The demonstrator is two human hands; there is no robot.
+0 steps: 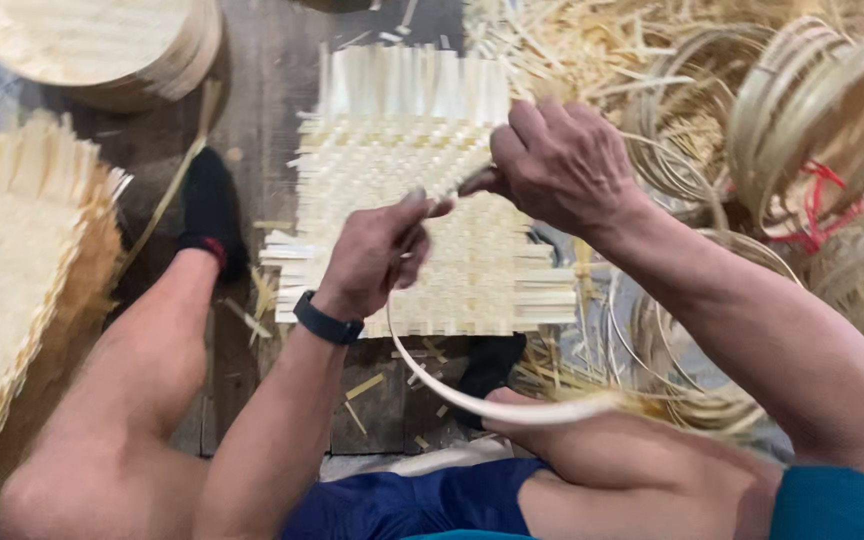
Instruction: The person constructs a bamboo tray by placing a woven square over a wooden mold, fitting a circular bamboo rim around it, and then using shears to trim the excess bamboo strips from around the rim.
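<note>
The left hand (377,255) pinches one end of a thin pale bamboo strip (472,400), which curves down in a loop over the person's lap, while the right hand (562,165) is clenched around the strip's other end just beside it. Beneath both hands a square woven bamboo mat (422,150) lies flat on the dark wooden floor (262,90), with round bamboo hoops (812,110) stacked to the right

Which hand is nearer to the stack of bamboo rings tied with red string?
Right. The right hand is above the woven mat, close to the left of the rings. The left hand is farther left and lower, gripping the curved strip.
</note>
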